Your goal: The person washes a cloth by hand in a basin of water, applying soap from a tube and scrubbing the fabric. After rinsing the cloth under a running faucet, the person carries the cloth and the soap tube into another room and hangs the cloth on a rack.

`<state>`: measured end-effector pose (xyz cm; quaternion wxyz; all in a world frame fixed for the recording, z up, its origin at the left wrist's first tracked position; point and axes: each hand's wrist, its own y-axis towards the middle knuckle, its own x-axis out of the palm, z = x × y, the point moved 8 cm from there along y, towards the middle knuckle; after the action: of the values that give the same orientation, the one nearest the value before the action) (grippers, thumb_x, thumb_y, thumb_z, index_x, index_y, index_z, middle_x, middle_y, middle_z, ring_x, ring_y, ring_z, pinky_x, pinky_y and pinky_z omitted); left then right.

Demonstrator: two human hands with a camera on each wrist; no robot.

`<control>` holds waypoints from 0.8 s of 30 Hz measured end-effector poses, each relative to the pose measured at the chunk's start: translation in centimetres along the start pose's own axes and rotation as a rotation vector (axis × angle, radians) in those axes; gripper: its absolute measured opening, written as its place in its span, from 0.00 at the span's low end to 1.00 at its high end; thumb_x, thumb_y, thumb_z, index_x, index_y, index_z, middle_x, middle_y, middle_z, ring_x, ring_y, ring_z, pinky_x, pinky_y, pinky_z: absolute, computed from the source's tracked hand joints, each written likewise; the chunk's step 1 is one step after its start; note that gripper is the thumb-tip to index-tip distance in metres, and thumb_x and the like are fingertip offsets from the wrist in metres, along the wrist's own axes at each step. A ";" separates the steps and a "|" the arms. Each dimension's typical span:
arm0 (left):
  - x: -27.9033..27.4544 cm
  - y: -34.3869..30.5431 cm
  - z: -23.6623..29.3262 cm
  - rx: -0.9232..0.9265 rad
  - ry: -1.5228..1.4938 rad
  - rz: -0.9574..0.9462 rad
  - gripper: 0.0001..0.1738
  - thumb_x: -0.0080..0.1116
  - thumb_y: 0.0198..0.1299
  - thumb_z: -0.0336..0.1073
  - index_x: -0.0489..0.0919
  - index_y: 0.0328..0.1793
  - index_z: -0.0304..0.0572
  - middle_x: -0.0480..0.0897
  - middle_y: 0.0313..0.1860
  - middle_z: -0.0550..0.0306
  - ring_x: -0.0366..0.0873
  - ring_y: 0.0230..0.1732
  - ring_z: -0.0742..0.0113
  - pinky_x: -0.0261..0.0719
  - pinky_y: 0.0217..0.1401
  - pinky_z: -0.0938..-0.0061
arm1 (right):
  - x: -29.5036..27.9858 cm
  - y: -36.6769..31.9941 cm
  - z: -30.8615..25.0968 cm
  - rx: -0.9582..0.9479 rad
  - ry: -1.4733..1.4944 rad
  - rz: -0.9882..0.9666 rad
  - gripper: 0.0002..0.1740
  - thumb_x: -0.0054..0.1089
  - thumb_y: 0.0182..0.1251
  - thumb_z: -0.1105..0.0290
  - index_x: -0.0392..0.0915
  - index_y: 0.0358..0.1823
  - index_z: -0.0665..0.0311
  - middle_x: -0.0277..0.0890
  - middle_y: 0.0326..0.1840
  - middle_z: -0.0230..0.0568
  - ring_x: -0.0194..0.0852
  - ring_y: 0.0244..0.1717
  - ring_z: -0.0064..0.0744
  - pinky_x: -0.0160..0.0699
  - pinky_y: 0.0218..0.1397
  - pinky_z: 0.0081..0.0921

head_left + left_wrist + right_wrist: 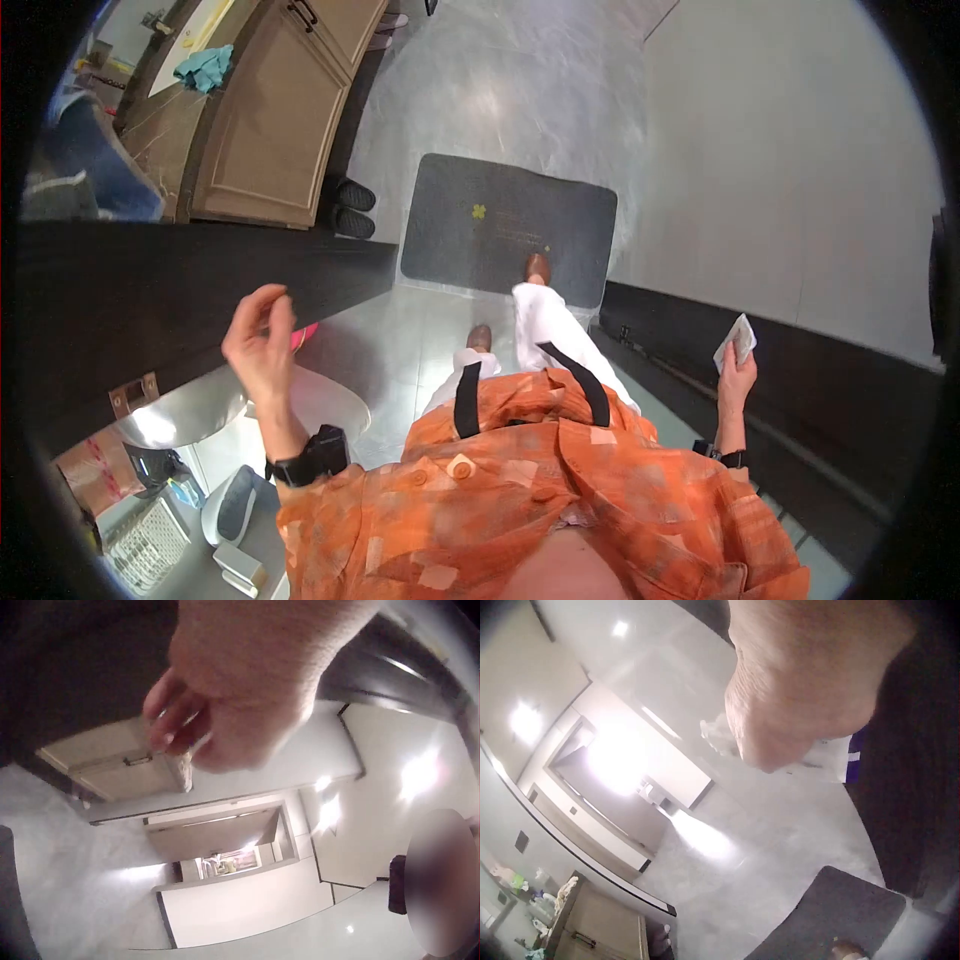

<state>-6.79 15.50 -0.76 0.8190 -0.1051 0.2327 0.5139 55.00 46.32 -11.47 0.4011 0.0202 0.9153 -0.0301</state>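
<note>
Hallway floor [480, 100]; packet [735, 343] half-hidden in right hand [737, 375]

Dark grey mat [508, 230] with a little yellow clover lies on the shiny floor [500, 90], ahead between the left hand [262, 345] and the right hand [737, 372]. Way up past the left hand there's a wooden cabinet [270, 130], with a teal cloth [205, 68] on top and black slippers [352, 208] at its foot.

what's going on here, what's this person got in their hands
A person in an orange checked shirt has one brown shoe on a dark floor mat. Their right hand grips a small white packet, held out at their side. Their left hand is raised in front of a dark surface, fingers loosely curled, with nothing visible in it.
</note>
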 end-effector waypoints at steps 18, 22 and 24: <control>10.3 10.9 1.8 -0.061 0.125 -0.013 0.05 0.56 0.52 0.26 0.79 0.36 0.35 0.78 0.25 0.64 0.72 0.26 0.81 0.71 0.31 0.85 | 18.3 19.7 -19.0 -0.190 -0.023 -0.401 0.14 0.55 0.60 0.66 0.75 0.42 0.69 0.75 0.31 0.31 0.69 0.33 0.19 0.70 0.37 0.22; 11.5 14.6 -0.4 -0.111 -0.020 -0.013 0.05 0.56 0.52 0.25 0.79 0.35 0.35 0.79 0.26 0.62 0.73 0.28 0.80 0.72 0.32 0.84 | 26.1 19.7 -30.5 -0.316 0.004 -0.530 0.14 0.55 0.59 0.66 0.75 0.41 0.68 0.75 0.28 0.33 0.70 0.32 0.20 0.71 0.37 0.22; 12.8 17.2 0.0 -0.030 -0.020 -0.028 0.06 0.55 0.53 0.28 0.79 0.36 0.35 0.79 0.26 0.62 0.72 0.27 0.81 0.72 0.31 0.84 | 29.5 19.9 -36.4 -0.427 0.067 -0.570 0.14 0.55 0.59 0.66 0.75 0.42 0.68 0.76 0.28 0.35 0.71 0.31 0.21 0.71 0.37 0.22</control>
<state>-17.48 33.39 -5.86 0.8266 -0.1154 0.2155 0.5070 9.53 69.15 -9.33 0.3413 -0.3194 0.8825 0.0520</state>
